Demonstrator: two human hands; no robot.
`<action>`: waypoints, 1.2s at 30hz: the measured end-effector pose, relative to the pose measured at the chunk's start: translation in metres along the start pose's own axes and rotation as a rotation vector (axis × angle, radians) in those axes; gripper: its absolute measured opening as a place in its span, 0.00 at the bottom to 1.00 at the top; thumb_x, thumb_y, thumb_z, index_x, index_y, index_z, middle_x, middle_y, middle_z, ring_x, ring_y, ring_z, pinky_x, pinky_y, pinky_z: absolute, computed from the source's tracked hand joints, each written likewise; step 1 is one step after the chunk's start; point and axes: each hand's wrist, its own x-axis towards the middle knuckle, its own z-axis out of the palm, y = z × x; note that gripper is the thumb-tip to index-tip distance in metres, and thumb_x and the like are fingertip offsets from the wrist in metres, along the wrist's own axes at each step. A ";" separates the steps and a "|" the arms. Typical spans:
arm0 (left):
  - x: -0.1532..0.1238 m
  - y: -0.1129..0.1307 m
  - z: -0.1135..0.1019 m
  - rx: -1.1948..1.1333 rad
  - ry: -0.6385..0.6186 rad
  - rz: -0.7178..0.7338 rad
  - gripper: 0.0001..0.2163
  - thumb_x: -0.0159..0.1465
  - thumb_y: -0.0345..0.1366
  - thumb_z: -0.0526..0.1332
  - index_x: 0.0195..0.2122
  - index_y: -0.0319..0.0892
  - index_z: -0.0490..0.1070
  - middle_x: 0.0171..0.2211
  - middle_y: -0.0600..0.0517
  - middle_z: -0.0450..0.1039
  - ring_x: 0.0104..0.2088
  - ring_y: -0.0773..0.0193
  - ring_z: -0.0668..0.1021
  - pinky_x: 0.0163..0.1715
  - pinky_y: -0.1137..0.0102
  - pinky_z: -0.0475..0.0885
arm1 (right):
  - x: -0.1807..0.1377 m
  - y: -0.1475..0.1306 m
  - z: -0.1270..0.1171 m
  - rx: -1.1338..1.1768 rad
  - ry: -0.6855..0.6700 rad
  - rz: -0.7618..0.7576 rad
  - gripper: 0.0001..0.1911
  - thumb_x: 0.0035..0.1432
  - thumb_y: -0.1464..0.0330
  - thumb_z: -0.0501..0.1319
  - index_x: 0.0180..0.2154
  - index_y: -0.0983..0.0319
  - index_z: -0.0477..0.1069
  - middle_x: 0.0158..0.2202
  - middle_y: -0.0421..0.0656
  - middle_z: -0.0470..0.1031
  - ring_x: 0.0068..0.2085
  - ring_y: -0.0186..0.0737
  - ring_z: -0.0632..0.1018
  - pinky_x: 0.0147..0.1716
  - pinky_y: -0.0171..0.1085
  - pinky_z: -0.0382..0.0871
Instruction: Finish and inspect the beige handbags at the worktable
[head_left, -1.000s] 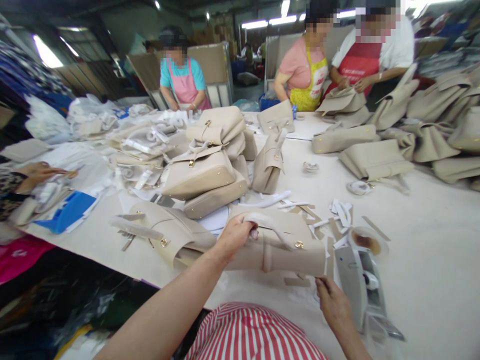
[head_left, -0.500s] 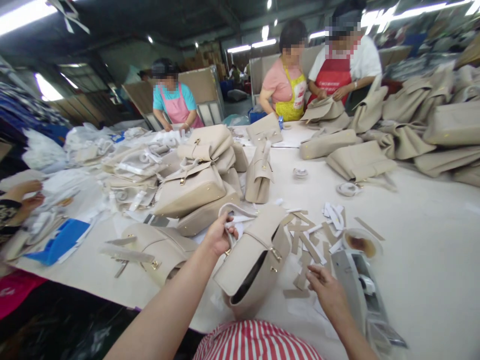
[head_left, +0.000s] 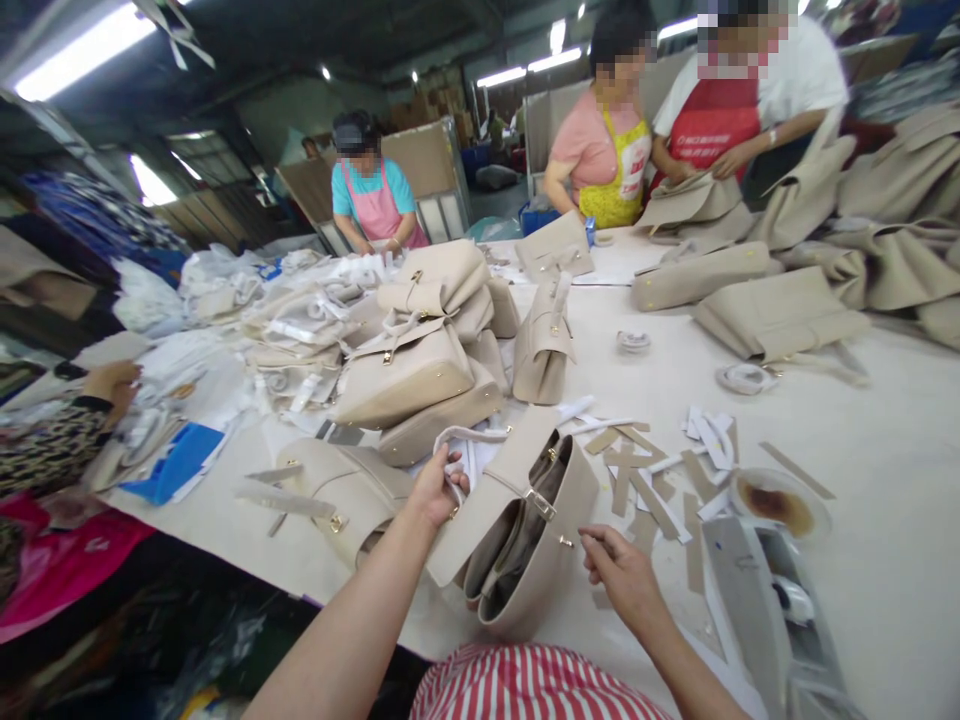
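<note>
"Left end?"
"Beige bag [head_left: 356,490], lying on the surface [head_left: 667,385]. Then left hand [head_left: 437,490], fingers closed round the handle [head_left: 480,435] of an open handbag [head_left: 491,490]."
"Handbag's position?"
"Near edge of the surface, mouth gaping."
"And right hand [head_left: 622,572]?"
"Just beside the handbag's front, holding nothing, fingers loosely open. Farther right: scattered strips [head_left: 694,550], grey tray [head_left: 739,590]."
</note>
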 end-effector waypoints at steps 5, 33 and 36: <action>0.000 0.000 0.001 0.009 -0.014 -0.034 0.13 0.65 0.42 0.50 0.27 0.39 0.61 0.12 0.62 0.51 0.10 0.76 0.60 0.12 0.82 0.60 | -0.002 -0.022 0.007 0.059 -0.037 -0.033 0.22 0.51 0.51 0.56 0.37 0.63 0.70 0.22 0.37 0.69 0.22 0.34 0.71 0.26 0.36 0.66; -0.123 -0.074 0.009 0.776 -0.400 0.219 0.13 0.59 0.40 0.56 0.41 0.41 0.72 0.36 0.47 0.75 0.38 0.58 0.75 0.37 0.68 0.66 | -0.017 -0.078 0.036 0.466 -0.321 0.168 0.14 0.49 0.58 0.64 0.32 0.62 0.73 0.25 0.38 0.71 0.21 0.26 0.65 0.18 0.28 0.53; -0.108 -0.090 0.011 0.443 -0.459 0.098 0.15 0.62 0.44 0.53 0.40 0.38 0.71 0.33 0.45 0.74 0.33 0.59 0.76 0.38 0.64 0.66 | -0.022 -0.083 0.033 0.485 -0.315 0.166 0.14 0.49 0.58 0.64 0.33 0.63 0.73 0.27 0.38 0.70 0.20 0.25 0.64 0.18 0.28 0.53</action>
